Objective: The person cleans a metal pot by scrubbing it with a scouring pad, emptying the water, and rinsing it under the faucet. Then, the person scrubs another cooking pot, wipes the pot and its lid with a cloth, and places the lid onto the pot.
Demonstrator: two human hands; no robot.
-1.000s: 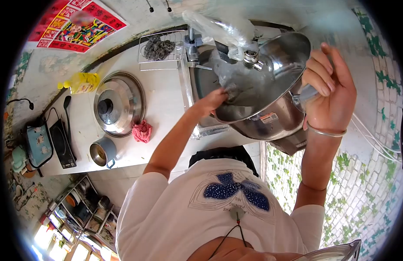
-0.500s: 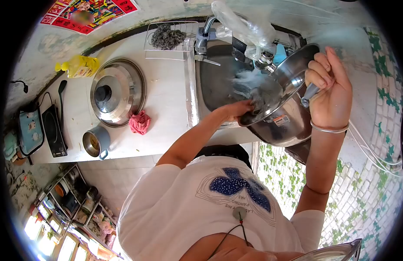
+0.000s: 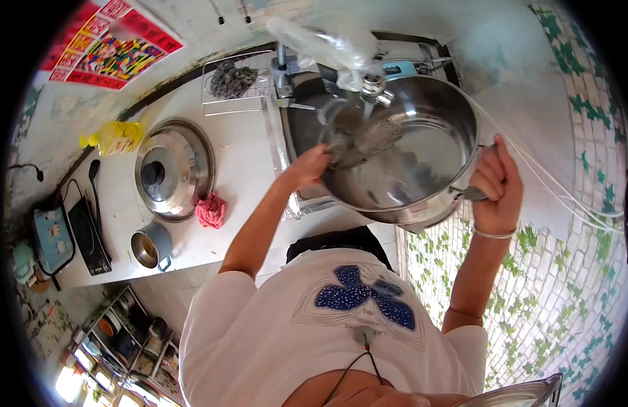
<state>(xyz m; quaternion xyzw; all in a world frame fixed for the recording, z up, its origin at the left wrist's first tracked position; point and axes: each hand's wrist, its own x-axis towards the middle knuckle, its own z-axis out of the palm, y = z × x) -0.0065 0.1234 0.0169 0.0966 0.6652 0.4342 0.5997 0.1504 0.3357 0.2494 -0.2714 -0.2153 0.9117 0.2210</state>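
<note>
while the right hand (image 3: 497,193) has its fingers clamped on a handle (image 3: 472,194) of the steel pot (image 3: 456,132), which sits partly over the sink (image 3: 300,136) by the tap (image 3: 373,87), the left hand (image 3: 307,168) curls at its left side, grip unclear.

The pot (image 3: 422,209) is big, round and wide, made of shiny silver metal, and its mouth is open without cover. It lies partly over the sink (image 3: 300,119), at its right side, with the mouth just below the tap (image 3: 373,88). The mouth faces upward; the exact tilt I cannot tell. The inner wall is smooth and carries bright reflections. In its left part there is a streaky, glassy patch, which can be water or reflection. A grey handle (image 3: 471,194) stands out at the right, fixed with metal brackets.
</note>
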